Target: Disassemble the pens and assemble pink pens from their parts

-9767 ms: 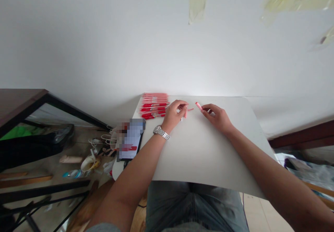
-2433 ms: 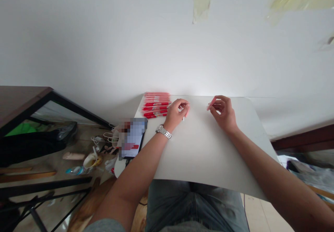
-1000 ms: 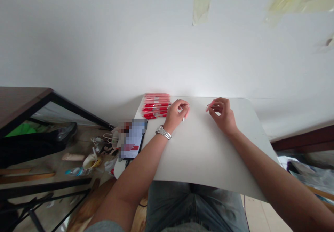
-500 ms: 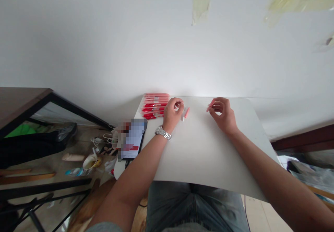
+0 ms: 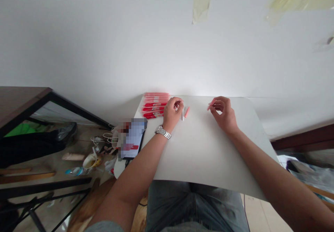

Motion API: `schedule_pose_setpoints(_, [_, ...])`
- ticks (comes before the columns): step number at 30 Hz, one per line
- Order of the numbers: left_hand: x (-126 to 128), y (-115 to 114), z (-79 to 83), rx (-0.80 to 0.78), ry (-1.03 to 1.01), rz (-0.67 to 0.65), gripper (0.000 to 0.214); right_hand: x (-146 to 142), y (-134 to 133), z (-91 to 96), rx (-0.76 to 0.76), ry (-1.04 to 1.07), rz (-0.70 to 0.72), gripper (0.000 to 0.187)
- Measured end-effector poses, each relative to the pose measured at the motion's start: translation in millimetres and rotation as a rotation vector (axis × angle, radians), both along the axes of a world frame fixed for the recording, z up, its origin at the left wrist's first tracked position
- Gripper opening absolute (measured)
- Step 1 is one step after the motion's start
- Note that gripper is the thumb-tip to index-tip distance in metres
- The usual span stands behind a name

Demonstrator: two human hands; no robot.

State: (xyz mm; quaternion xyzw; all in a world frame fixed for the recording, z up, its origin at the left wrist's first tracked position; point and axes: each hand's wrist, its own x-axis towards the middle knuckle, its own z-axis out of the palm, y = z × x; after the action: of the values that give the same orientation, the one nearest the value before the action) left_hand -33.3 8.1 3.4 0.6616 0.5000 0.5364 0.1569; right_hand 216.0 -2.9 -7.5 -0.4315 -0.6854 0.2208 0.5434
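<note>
Pink pen part lying on the white board, close to its far edge and just beside a slim white stick. Left hand curling closed right next to that stick, fingertips pinching together, though whether on anything too small to make out remains impossible to tell. Steel wristwatch sitting on the left wrist. Right hand gripping a short pink piece between thumb and fingers, above the board and well apart from the left hand. Red-and-pink pens lying side by side at the board's far left corner, and a phone, its screen blurred out, lying just off the board's left edge.
</note>
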Motion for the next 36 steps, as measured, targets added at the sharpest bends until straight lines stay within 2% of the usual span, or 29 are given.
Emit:
schedule_pose_setpoints(7, [0.9,-0.3,0.3,0.001,0.002,-0.005,0.006,2.4,1.7,-3.7,0.008,-0.015,-0.019,0.043])
schedule_pose_setpoints(13, [0.4,0.2,-0.7,-0.001,-0.005,-0.022,0.007,4.9,3.8,-6.7,-0.107,-0.156,0.05,0.041])
schedule_pose_setpoints(18, [0.4,-0.1,-0.7,-0.002,-0.008,-0.019,0.007,2.8,1.7,-4.1,-0.05,-0.08,0.033,0.039])
schedule_pose_setpoints(22, [0.6,-0.6,0.3,-0.002,0.0,-0.018,0.007,2.6,2.0,-4.3,-0.113,-0.104,0.055,0.039])
schedule_pose_setpoints(24, [0.5,-1.0,1.2,-0.001,0.009,-0.019,0.007,1.8,1.8,-3.5,-0.087,-0.066,0.047,0.04])
schedule_pose_setpoints(28, [-1.0,-2.0,3.3,-0.001,0.101,0.005,0.008,-0.9,-0.4,0.9,-0.035,-0.013,0.021,0.042])
schedule_pose_setpoints(36, [-7.1,-3.0,2.5,0.015,0.362,0.015,0.008,-1.2,-0.5,0.6,-0.035,-0.011,-0.006,0.044])
